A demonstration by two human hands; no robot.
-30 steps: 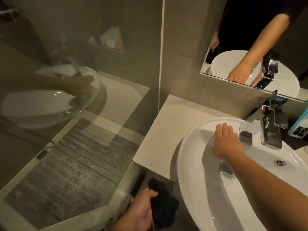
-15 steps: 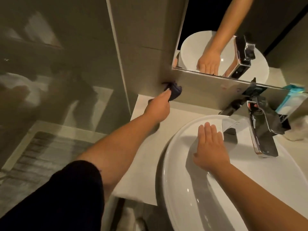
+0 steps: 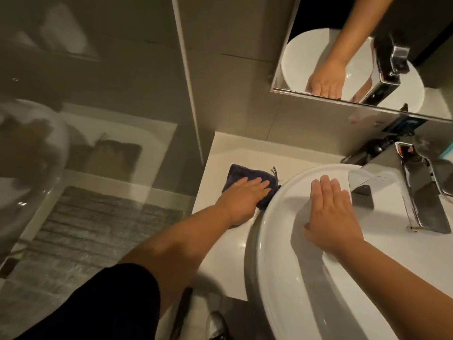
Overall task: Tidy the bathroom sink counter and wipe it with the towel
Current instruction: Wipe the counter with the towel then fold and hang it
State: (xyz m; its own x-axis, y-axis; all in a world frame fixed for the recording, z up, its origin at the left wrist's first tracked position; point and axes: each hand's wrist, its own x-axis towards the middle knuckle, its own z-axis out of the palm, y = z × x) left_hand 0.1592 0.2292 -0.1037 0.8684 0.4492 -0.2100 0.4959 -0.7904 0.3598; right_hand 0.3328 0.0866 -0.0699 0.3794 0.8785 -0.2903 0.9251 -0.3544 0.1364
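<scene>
Head view: the left hand presses flat on the dark towel on the counter. The right hand lies flat, fingers released, on the sink rim.

L hand flat, palm down on dark navy towel, pressing it to white counter at 9 o'clock of basin. R hand flat on basin rim; chrome faucet at its 3 o'clock.

chrome faucet, wall mirror, glass partition, grey mat
</scene>
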